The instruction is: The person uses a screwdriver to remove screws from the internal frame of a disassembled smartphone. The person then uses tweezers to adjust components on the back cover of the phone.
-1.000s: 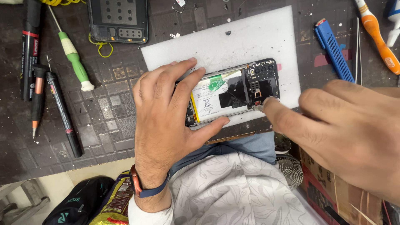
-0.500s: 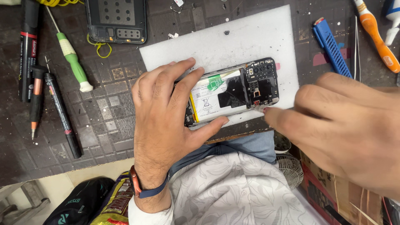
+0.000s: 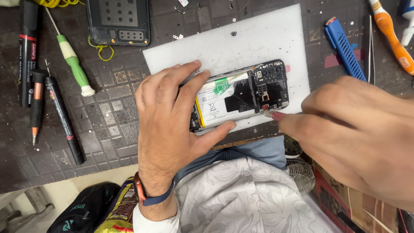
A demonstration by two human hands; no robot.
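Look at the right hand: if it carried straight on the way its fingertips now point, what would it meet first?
The right hand points left, its fingertips already at the lower edge of the opened phone. Going on, it would probably meet the phone's dark circuit board area first, then the left hand holding it; depth is unclear.

dark gridded bench mat (image 3: 112,129): white foam pad (image 3: 267,39) under the fingers, green screwdriver (image 3: 73,64), black pens (image 3: 60,116) left of them.

opened phone (image 3: 246,95) on foam pad (image 3: 241,43), screwdrivers (image 3: 73,64) left, back cover (image 3: 118,21) behind
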